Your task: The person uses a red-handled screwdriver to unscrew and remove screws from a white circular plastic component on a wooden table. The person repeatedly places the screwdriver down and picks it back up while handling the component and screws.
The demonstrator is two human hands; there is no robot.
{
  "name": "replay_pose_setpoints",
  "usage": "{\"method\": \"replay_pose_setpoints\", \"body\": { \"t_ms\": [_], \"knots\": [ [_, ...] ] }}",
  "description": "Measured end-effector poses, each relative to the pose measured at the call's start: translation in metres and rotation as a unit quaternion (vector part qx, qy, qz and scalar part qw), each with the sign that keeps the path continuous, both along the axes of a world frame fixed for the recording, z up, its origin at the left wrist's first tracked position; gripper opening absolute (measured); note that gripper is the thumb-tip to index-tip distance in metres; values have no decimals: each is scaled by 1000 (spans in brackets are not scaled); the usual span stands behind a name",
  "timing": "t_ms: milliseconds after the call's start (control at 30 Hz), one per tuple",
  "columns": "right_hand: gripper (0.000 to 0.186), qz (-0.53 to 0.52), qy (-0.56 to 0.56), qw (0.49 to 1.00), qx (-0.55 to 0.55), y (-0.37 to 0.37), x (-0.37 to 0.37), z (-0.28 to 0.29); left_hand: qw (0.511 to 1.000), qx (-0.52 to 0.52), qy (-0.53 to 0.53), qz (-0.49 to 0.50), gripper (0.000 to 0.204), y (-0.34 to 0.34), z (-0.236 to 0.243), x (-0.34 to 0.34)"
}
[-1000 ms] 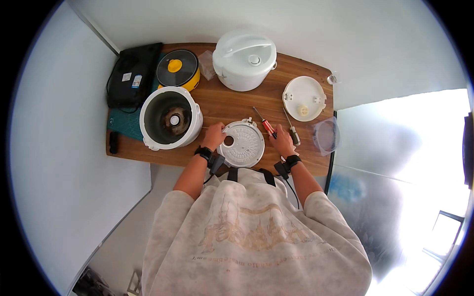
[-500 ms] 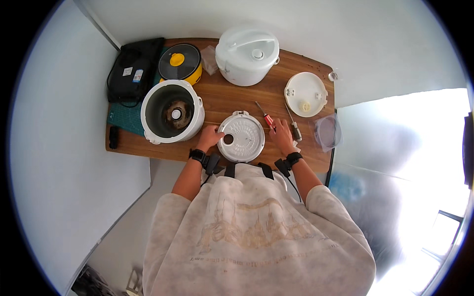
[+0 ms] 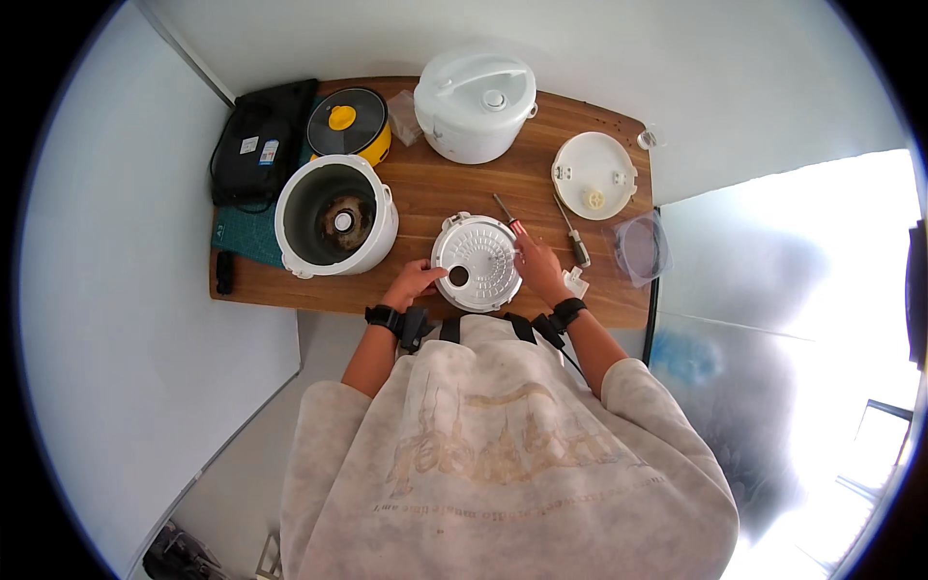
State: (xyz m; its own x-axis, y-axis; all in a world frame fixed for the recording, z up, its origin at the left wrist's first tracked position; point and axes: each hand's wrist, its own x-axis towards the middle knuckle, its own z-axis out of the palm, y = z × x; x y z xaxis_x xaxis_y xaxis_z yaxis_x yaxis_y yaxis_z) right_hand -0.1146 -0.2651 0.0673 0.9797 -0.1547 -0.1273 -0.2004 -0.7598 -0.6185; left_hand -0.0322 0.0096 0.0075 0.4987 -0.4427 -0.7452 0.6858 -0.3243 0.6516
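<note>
A round, pale rice cooker lid (image 3: 491, 259), its face covered in small ribs and a round hole on its left side, sits at the table's front edge. My left hand (image 3: 414, 282) grips its left rim, thumb beside the hole. At the right rim, the fingers of my right hand (image 3: 541, 269) are bent against the lid. Just beyond them lies a screwdriver with a red handle (image 3: 515, 228), partly covered by the fingers. A second screwdriver with a grey handle (image 3: 579, 250) rests to the right. Beside my right wrist is a small white part (image 3: 575, 282).
An uncovered white cooker body (image 3: 389, 227) stands left, near a yellow pot (image 3: 373, 148) and a black case (image 3: 253, 145). Behind are a lidded white rice cooker (image 3: 474, 116) and a white round cover (image 3: 596, 164). A clear plastic tub (image 3: 643, 249) sits at the right edge.
The lid has shifted slightly right. My right hand has moved from the red screwdriver to the lid's right rim, leaving the screwdriver on the table. My left hand stays at the left rim.
</note>
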Motion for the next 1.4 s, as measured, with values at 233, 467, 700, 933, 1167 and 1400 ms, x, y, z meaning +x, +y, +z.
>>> {"method": "replay_pose_setpoints", "body": {
  "t_ms": [233,467,700,933,1167,1400],
  "knots": [
    [18,177,-44,982,36,56,49,-11,995,-92,7,35,43,-5,21,-7],
    [18,188,-3,980,69,82,67,-8,994,-107,0,38,43,-5,26,-6],
    [18,155,13,988,9,91,74,-18,994,-104,3,28,44,-8,19,-3],
    [16,138,27,989,51,94,77,-16,993,-114,-3,26,44,-6,17,-2],
    [13,199,-40,978,53,95,75,-14,993,-117,2,17,46,-3,16,-1],
    [25,189,13,979,-81,94,73,-8,994,-107,12,4,48,-6,27,1]
  ]
}}
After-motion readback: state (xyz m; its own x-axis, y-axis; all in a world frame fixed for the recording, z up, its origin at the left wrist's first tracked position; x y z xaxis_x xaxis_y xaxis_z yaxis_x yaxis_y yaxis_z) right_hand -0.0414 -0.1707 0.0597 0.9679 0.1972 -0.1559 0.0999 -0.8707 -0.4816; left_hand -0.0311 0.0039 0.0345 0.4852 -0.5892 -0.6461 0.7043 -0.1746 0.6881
